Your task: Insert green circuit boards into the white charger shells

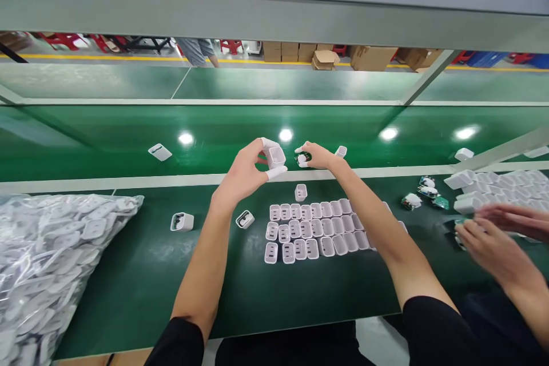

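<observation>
Between the white-covered thumb and fingertip of my left hand is a white plastic housing, its hollow side facing me. To its right, my right hand pinches a small white-and-green circuit board assembly; the fingers partly cover it. The two parts are apart. Below my hands a single housing sits above several rows of similar white housings, some hidden under my right forearm. A housing with dark parts inside lies beside my left forearm.
A clear bag of white plastic parts fills the left side. Further pieces are a housing and a flat white cover. At right, circuit assemblies lie near stacked housings and a co-worker's hands. A shelf beam crosses above.
</observation>
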{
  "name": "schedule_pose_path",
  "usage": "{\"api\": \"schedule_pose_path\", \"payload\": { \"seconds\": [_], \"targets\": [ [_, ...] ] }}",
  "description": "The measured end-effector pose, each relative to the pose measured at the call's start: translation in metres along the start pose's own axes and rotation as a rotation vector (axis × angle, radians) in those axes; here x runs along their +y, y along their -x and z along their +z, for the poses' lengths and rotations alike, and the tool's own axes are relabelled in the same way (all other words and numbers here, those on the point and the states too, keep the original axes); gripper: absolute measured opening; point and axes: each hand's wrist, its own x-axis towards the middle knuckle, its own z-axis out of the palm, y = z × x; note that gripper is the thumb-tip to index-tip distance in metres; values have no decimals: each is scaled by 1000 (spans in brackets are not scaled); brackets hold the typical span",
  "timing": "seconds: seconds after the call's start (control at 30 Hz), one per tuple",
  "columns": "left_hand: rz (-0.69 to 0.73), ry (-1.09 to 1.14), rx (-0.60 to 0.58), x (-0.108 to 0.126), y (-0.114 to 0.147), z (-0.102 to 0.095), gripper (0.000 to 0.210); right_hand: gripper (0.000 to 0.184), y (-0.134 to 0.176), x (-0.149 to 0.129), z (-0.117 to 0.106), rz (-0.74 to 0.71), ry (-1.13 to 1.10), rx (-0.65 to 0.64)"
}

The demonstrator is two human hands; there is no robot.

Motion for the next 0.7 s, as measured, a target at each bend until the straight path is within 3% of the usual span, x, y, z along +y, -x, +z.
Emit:
{"api": "schedule_pose_path", "payload": {
  "seconds": [0.1, 0.2, 0.37, 0.5, 0.6, 0.7],
  "targets": [
    [-11, -13, -20, -4, 1, -3, 27, 21, -3, -8, 1, -5, -158, 21],
    [0, -16, -55, -5, 3, -4, 29, 28, 11, -21, -4, -14, -378, 105],
    [65, 19, -101, 9, 6, 8, 35, 58, 88, -53, -22, -137, -722, 261],
    [194, 8, -130, 25, 6, 23, 40, 44, 147, -85, -37, -291, -999, 386],
    [266, -28, -128, 30, 4, 33, 41, 42, 155, -104, -50, -418, -1003, 458],
    [297, -65, -123, 30, 2, 38, 43, 46, 140, -111, -66, -503, -950, 529]
  ]
}}
